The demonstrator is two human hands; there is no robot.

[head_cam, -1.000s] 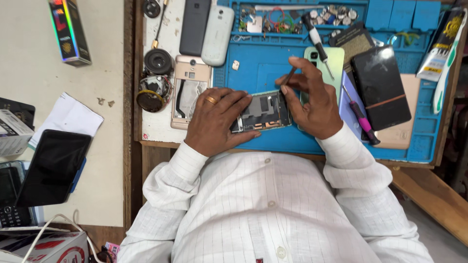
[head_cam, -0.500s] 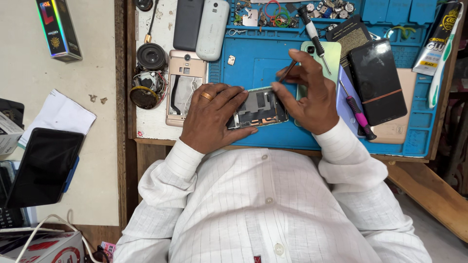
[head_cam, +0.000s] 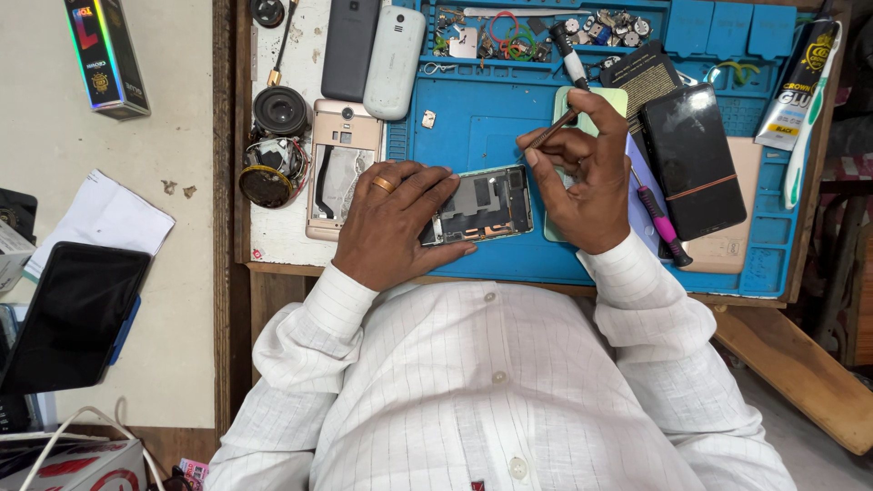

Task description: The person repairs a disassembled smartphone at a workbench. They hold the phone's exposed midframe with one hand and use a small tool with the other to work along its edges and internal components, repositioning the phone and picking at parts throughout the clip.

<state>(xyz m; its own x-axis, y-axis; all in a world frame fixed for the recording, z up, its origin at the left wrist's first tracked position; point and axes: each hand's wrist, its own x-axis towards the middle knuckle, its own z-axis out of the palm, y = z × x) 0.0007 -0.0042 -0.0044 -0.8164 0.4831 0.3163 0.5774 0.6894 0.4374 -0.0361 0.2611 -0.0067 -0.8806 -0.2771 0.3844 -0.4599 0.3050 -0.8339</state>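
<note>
An opened phone (head_cam: pixel 482 204) with its back cover off lies on a blue repair mat (head_cam: pixel 482 118). My left hand (head_cam: pixel 396 223), with a gold ring on one finger, presses down on the phone's left end and holds it steady. My right hand (head_cam: pixel 582 177) grips a thin brown-handled tool (head_cam: pixel 551 130) like a pen. The tool's tip hovers just above the phone's right end. A pale green phone shell (head_cam: pixel 562 100) lies partly under my right hand.
A gold phone frame (head_cam: pixel 338 168), two speakers (head_cam: pixel 277 111) and two grey phones (head_cam: pixel 373 45) lie to the left. A black phone (head_cam: pixel 691 159), pink screwdriver (head_cam: pixel 662 227), glue tube (head_cam: pixel 791 86) and parts tray (head_cam: pixel 536 23) sit right and behind. A dark tablet (head_cam: pixel 68 314) rests far left.
My right hand has lifted the tool slightly off the phone and drawn back to the right. The left hand stays on the phone. The camera shifted a little.
</note>
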